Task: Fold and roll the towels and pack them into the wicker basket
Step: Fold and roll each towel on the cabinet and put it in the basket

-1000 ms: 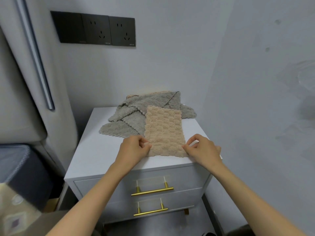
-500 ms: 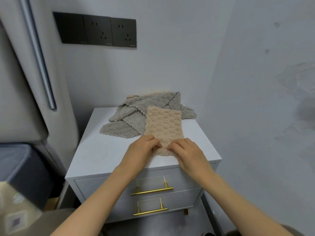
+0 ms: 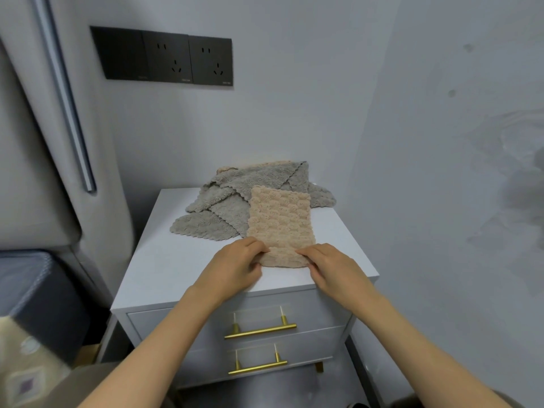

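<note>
A beige towel (image 3: pixel 281 223), folded into a narrow strip, lies lengthwise on the white nightstand (image 3: pixel 164 260). Its near end sits close to the front edge. My left hand (image 3: pixel 238 265) pinches the near left corner of that strip. My right hand (image 3: pixel 329 265) pinches the near right part, fingers curled over the edge. Behind the strip lies a loose pile of grey towels (image 3: pixel 232 198), with another beige towel (image 3: pixel 276 164) peeking out at the back. No wicker basket is in view.
The nightstand stands in a corner, walls behind and to the right. Two drawers with gold handles (image 3: pixel 260 331) face me. A padded headboard (image 3: pixel 38 160) and a dark blue bed edge (image 3: pixel 32 287) lie to the left. Black wall sockets (image 3: pixel 164 55) are above.
Both hands have moved inward from the outer corners of the beige towel's near end and now pinch it closer to the middle. The near edge looks slightly bunched.
</note>
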`<control>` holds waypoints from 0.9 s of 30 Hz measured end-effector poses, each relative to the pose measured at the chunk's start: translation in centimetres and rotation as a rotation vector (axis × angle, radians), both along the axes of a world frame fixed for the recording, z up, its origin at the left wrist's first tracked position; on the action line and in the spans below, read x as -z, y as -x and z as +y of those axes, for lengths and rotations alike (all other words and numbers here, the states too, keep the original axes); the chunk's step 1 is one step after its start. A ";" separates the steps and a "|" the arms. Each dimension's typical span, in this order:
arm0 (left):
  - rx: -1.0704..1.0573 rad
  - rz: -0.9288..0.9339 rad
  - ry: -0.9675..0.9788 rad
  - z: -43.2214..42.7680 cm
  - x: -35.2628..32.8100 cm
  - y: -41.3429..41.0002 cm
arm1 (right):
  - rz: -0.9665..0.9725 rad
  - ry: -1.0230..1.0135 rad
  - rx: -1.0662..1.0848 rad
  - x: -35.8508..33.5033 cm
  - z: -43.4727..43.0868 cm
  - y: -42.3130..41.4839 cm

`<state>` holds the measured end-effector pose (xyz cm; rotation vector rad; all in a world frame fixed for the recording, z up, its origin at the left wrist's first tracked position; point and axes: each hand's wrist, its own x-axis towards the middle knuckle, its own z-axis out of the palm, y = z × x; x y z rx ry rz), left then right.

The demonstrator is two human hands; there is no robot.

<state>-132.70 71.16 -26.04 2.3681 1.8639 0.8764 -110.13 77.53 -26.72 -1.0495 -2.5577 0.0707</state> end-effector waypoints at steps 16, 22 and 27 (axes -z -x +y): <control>-0.212 -0.510 0.389 -0.1 -1.6 0.7 | 0.326 0.514 0.191 -2.3 0.3 -0.9; -0.316 -0.485 0.332 0.3 -1.6 -0.1 | 0.417 0.517 0.339 -2.4 0.4 -0.4; -0.341 -0.392 0.253 0.5 -1.5 -0.3 | 0.375 0.379 0.389 -1.5 0.7 0.4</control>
